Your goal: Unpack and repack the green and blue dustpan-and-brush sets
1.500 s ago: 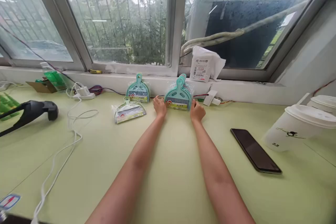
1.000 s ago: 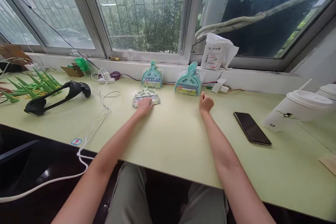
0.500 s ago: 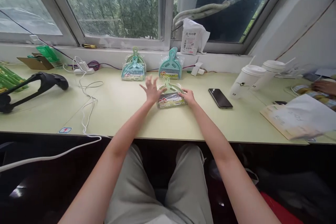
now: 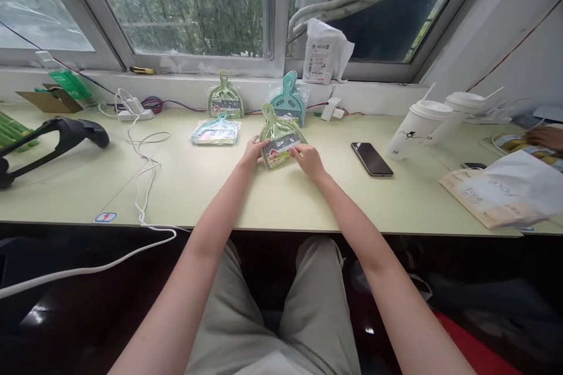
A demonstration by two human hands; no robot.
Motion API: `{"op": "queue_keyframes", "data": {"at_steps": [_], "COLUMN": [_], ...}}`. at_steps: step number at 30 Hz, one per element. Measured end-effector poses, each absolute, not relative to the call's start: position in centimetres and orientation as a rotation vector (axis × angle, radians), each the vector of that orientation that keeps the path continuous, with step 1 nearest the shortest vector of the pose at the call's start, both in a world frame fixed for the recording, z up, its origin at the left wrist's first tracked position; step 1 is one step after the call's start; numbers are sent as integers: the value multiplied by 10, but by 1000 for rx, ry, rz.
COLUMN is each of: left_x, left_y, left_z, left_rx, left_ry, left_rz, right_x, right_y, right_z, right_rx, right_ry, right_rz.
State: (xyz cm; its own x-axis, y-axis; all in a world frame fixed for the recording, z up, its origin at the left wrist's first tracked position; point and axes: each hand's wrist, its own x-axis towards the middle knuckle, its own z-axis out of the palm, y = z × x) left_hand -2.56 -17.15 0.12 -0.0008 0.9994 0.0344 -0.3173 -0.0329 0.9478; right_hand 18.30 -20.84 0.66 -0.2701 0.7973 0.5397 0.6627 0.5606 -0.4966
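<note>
A green mini dustpan and brush set in clear plastic wrap is tilted up off the table between my hands. My left hand grips its left edge, thumb in front. At its lower right corner, my right hand is closed in a pinch on the wrapped set. Behind stands a blue set, upright against the wall below the window. Another green set leans there further left. In front of that one, a light blue set lies low on the table.
Right of my hands lie a black phone, two white lidded cups with straws and a paper bag. A black headset-like frame and white cables occupy the left. Another person's hand shows at far right.
The green set in my hands has been raised and tilted. My left hand has closed on its edge, and my right has shifted to a pinch. The light blue set has tipped down flat.
</note>
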Motion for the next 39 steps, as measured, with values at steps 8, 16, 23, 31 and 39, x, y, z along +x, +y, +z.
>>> {"op": "queue_keyframes", "data": {"at_steps": [8, 16, 23, 31, 39], "left_x": [-36, -37, -70, -99, -40], "left_y": [-179, -185, -174, -211, -208], "left_z": [9, 13, 23, 43, 42], "left_rx": [967, 1243, 849, 799, 1265], "left_ry": [806, 973, 1369, 2248, 1469], "left_rz": [1379, 1091, 1592, 1872, 1615], "right_x": [180, 194, 208, 217, 193], "right_y": [-193, -186, -188, -184, -196], "right_z": [-11, -7, 5, -2, 4], "right_rx": [-1230, -1045, -1002, -1019, -939], "right_ry": [-1529, -863, -889, -687, -732], "right_rz": [866, 1243, 1230, 1217, 1264]}}
